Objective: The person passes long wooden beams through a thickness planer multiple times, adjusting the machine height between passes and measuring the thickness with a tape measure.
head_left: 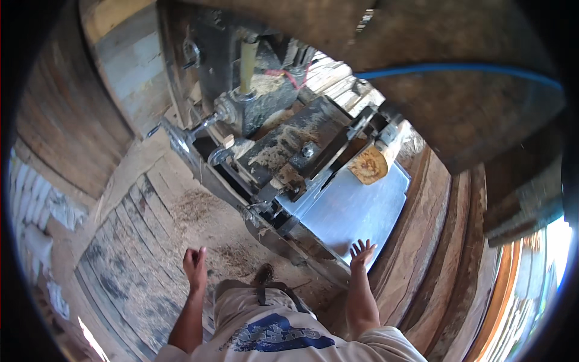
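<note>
My right hand (pixel 362 254) hangs over the near edge of a shiny metal table (pixel 356 211), its fingers spread and nothing in it. Whether it touches the metal, I cannot tell. My left hand (pixel 195 266) is off to the left, above the dusty floor, with its fingers curled in and no object showing in them. Ahead of me stands a heavy woodworking machine (pixel 289 142), dark and covered with sawdust. On the far part of the metal table, against the machine, rests a piece of timber (pixel 368 165) with its pale cut end facing me.
Long rough boards (pixel 416 241) lie to the right of the table. Worn planks (pixel 120 241) and sawdust (pixel 205 211) cover the floor at left. A crank handle (pixel 205 122) sticks out from the machine. A blue hose (pixel 458 68) crosses the upper right. Pale sacks (pixel 37 241) stand far left.
</note>
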### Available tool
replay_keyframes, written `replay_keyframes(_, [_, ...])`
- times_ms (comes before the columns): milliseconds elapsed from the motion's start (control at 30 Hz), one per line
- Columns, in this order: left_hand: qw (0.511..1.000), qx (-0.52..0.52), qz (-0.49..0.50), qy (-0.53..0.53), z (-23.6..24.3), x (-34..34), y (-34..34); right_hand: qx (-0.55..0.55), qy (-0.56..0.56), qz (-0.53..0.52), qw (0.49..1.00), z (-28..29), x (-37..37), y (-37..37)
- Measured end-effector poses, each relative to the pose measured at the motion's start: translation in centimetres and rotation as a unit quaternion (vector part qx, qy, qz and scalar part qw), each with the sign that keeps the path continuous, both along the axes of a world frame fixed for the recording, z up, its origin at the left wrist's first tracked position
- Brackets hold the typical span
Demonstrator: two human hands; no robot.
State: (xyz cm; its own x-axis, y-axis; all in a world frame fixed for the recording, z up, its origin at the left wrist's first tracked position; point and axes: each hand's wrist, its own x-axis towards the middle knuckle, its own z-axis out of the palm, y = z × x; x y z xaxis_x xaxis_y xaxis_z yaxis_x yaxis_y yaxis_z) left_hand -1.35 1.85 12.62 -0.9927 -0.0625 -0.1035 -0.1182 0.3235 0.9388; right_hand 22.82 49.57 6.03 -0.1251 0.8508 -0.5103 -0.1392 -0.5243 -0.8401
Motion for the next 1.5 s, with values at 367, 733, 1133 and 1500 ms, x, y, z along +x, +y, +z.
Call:
replay_keyframes(367, [0.972,-0.027,-0.214,-0.093,-1.2,0.3,-12.3,-0.157,0.062,-0.205,0.964,-7.8,9.4,-26.0])
replay_keyframes(733, [0.865,-0.085,-0.49,-0.062,3.2,-1.7,-3.7,-0.189,0.044,-0.136,0.972,-9.8,12.5,-42.5])
replay_keyframes(1133, [0.833,-0.152,-0.525,0.08,10.5,1.1,17.3,-0.212,0.196,0.146,0.946,-11.6,6.1,-34.7])
replay_keyframes(1500, [0.788,-0.251,-0.561,0.02,10.3,12.0,-11.5,-0.119,0.248,0.353,0.894,-8.5,-2.0,-46.2])
